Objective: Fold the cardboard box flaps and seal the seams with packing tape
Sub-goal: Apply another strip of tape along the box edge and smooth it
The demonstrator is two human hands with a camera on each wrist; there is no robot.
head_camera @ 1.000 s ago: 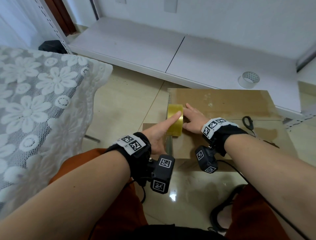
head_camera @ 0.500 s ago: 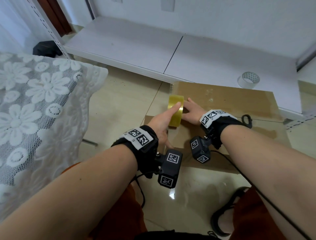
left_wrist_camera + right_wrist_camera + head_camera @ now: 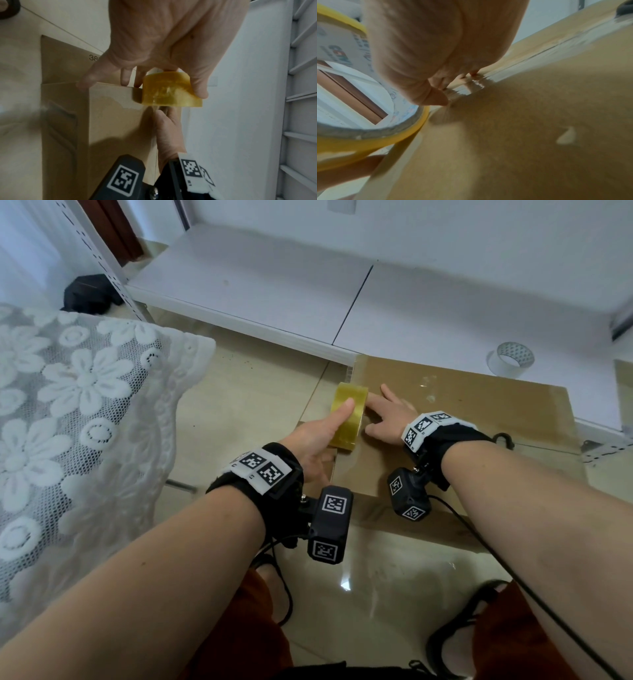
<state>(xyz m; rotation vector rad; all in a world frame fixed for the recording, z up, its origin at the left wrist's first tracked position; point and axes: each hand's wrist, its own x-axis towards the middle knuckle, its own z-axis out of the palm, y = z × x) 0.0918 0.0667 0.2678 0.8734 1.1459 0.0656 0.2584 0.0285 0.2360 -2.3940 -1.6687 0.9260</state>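
Matt brown cardboard on the box (image 3: 462, 402), with a glossy strip of clear tape (image 3: 471, 86) shining along its seam. The tape roll (image 3: 346, 419) is amber, see-through plastic film, slick, on a printed paper core. Floor tiles (image 3: 260, 392) gleam, polished. White lace cloth (image 3: 68, 412), openwork and textured. The shelf board (image 3: 257, 275) looks smooth, matt white.

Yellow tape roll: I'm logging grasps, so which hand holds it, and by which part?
The left hand grips the yellow tape roll across its outer band. The right hand holds nothing; it presses on the box.
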